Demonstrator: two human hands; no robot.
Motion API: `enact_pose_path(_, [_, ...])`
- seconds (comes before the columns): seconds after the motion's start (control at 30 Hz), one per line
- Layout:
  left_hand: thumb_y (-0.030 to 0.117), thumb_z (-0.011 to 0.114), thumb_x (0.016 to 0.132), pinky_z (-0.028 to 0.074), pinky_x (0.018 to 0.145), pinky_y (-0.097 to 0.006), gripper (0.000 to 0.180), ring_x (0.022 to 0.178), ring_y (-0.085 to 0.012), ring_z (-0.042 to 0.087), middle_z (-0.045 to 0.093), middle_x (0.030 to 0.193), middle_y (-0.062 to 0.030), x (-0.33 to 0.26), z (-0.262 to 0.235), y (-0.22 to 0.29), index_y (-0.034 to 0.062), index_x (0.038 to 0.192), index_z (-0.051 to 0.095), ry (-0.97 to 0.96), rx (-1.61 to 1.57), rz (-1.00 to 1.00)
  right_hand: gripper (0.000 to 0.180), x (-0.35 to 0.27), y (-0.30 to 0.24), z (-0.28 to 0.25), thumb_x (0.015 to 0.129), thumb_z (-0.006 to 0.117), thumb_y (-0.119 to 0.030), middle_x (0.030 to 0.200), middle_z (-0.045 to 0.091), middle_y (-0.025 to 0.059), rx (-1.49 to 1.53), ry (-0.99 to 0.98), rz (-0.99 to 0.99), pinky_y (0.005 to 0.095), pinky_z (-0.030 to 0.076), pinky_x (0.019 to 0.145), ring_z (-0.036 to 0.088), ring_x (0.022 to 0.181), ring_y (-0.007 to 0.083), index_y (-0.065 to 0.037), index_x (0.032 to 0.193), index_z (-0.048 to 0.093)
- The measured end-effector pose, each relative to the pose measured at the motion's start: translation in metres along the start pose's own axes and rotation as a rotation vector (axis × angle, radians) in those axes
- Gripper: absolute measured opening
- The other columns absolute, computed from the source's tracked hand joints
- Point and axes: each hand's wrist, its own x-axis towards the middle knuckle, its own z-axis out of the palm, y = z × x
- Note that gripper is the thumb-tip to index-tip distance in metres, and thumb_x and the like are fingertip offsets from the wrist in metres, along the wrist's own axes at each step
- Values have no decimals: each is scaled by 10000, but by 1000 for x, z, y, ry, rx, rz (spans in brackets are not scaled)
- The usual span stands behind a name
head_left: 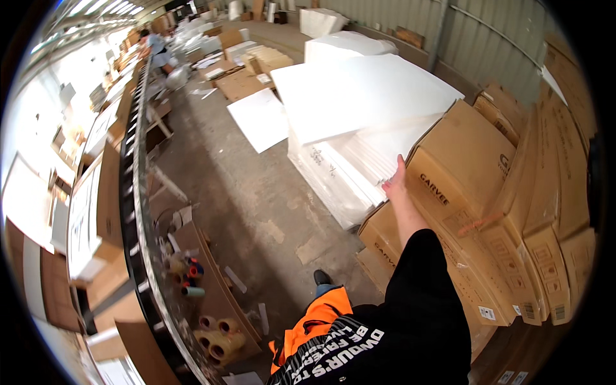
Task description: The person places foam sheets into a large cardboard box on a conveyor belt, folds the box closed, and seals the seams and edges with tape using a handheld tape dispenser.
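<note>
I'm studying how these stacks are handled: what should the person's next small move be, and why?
Probably ease the right hand slightly left, toward the sheet edges. It is beside the white stack, close to the cardboard box, and whether it grips anything is unclear; the layered edges lie just left of the fingers.

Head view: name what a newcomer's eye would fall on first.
The big stack of white sheets stands out, bright in the upper middle. Brown cartons crowd the right side, the right hand at the edge between them and the stack. Orange cloth glows low in the middle.
</note>
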Motion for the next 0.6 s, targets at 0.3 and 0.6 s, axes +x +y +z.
enact_pose_path(0.3, [27,593,939,457,981,-326,519,1183,-224,562,498,1406,-175,-109,308,426,5,1419,397,-1178,-982,-63,463,20,-43,38,804,743,-439,1009,613,79,-11,220,103,399,489,637,577,840,244,-128,1120,609])
enact_pose_path(0.6, [635,593,845,506,876,-451,785,1061,-319,593,570,1245,-160,-219,492,688,36,1342,497,-2099,-860,-357,633,5,-89,5,811,623,-514,1152,669,96,-36,-307,-20,386,568,651,659,950,224,-75,1263,566])
